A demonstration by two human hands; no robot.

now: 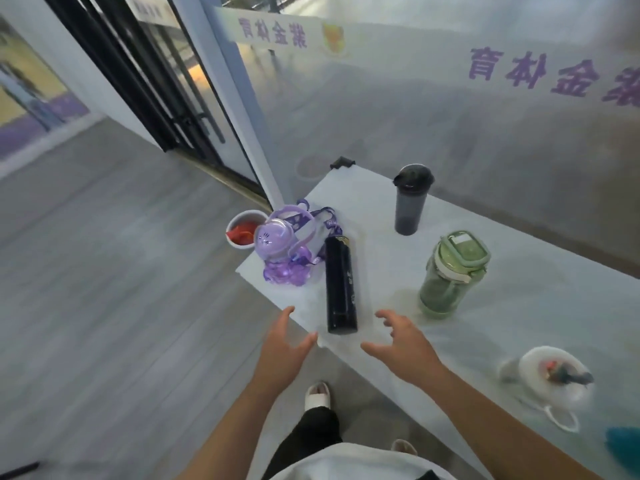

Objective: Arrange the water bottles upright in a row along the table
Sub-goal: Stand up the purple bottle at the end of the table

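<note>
A slim black bottle point(340, 284) lies on its side near the front edge of the white table point(512, 317). A purple bottle point(282, 252) with a strap is tipped over at the table's left corner. A dark grey tumbler point(411, 199) stands upright near the back. A green bottle point(450, 275) stands upright to the right of the black one. My left hand point(285, 344) hovers open just left of the black bottle's base. My right hand point(403, 342) hovers open just right of it. Neither hand touches a bottle.
A white fan-like object point(550, 375) with a loop lies on the table at the right, with something teal point(625, 445) beyond it. A white bin point(242, 228) with red contents stands on the floor left of the table. Frosted glass wall behind; glass door at left.
</note>
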